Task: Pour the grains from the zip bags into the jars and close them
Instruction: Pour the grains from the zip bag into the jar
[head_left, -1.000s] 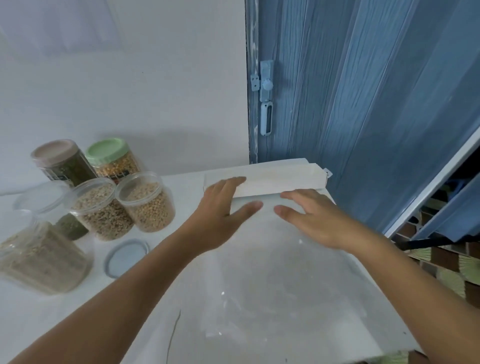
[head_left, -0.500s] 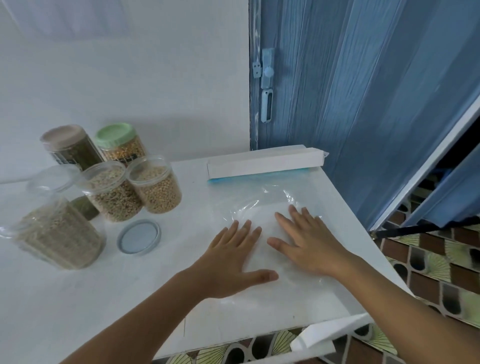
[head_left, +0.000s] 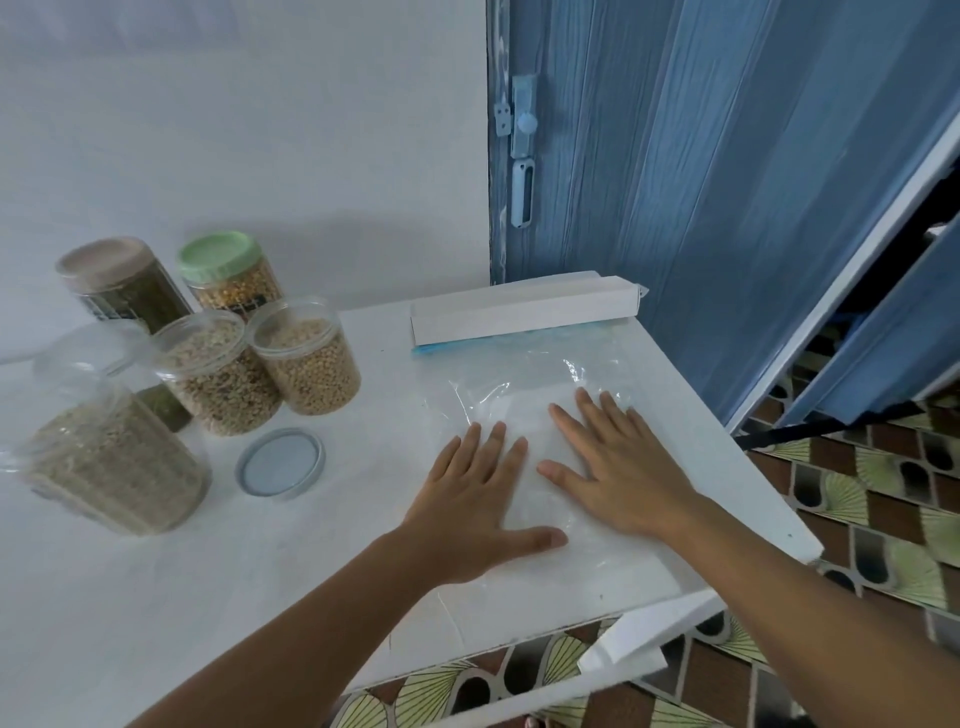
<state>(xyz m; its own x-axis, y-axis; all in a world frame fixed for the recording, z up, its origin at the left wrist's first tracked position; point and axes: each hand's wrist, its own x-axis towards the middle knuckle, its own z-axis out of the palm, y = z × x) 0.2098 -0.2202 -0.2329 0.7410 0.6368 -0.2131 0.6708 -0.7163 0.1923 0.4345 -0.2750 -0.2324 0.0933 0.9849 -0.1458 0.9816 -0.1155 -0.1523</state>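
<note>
White wall and a blue folding door (head_left: 701, 182) stand behind the white surface (head_left: 208, 597), with patterned floor tiles (head_left: 883, 519) past its right edge. Both hands lie flat on an empty clear zip bag (head_left: 524, 379) spread near the right edge: the left hand (head_left: 480, 499) and right hand (head_left: 621, 467) have a wide, straight-fingered grip, pressing down and holding nothing. The bag's blue zip strip lies just beside a long white box (head_left: 524, 309) at the far edge. Toward the left edge, two open jars (head_left: 306, 358) of pale grain stand touching, behind them a green-lidded jar (head_left: 228, 275) and a brown-lidded jar (head_left: 119, 283). A large clear jar (head_left: 109, 457) of grain stands nearest the left edge. A loose grey lid (head_left: 280, 462) lies flat near the open jars.
</note>
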